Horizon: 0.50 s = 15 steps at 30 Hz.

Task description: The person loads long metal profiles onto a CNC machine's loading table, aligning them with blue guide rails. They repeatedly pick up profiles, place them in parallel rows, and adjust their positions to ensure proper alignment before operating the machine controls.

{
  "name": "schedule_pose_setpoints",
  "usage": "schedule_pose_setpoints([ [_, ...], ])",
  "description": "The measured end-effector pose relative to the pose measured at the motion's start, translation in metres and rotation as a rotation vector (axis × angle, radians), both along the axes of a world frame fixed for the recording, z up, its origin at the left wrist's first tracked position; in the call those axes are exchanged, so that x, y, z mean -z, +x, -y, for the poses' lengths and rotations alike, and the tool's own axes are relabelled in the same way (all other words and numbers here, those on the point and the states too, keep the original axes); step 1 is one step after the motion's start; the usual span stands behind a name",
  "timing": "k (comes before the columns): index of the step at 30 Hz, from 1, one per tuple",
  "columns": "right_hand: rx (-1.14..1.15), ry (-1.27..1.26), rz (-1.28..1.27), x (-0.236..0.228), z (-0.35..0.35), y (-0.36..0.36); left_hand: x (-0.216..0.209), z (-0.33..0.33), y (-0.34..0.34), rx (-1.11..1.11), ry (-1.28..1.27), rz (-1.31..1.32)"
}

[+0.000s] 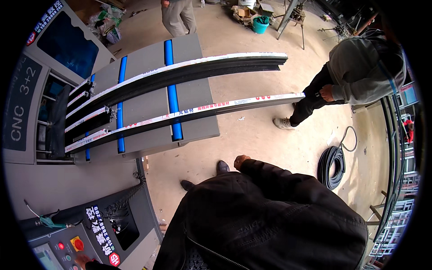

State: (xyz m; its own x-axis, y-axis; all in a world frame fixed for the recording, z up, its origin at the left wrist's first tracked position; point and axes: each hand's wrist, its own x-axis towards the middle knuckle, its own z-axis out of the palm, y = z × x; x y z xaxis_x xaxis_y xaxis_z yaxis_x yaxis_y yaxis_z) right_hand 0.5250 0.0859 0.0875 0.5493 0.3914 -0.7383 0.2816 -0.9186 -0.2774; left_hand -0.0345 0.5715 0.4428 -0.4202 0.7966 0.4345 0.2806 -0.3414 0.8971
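My left hand [83,260] is at the lower left over the control panel [92,243], beside its red and yellow emergency-stop knob [77,244] and small buttons. Its fingers look stretched out toward the panel, though the hand is dark and partly cut off. My right hand [241,162] hangs in front of my black jacket with the fingers curled in, and nothing shows in it. On the grey machine's roller table, a long dark profile with white film [198,109] lies nearest me. Behind it is a second long profile [189,72], with shorter pieces [92,119] between them at the machine opening.
Blue rollers [173,101] cross the grey table [148,105]. A co-worker in grey [360,67] stands at the near profile's far end, one hand close to it. A coiled black hose [332,166] lies on the floor at right. A green air gun [48,220] rests above the panel.
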Motion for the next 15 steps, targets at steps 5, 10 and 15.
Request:
schedule_pose_setpoints([
  [5, 0.161, 0.042, -0.019, 0.031, 0.054, 0.013, 0.116, 0.096, 0.083, 0.234, -0.459, -0.109],
  [10, 0.32, 0.04, -0.143, 0.041, 0.111, 0.013, 0.234, 0.234, 0.165, 0.851, -1.098, -0.528],
  [15, 1.613, 1.043, -0.567, -0.029, 0.149, 0.031, 0.198, 0.226, 0.256, 1.193, -0.878, -0.622],
])
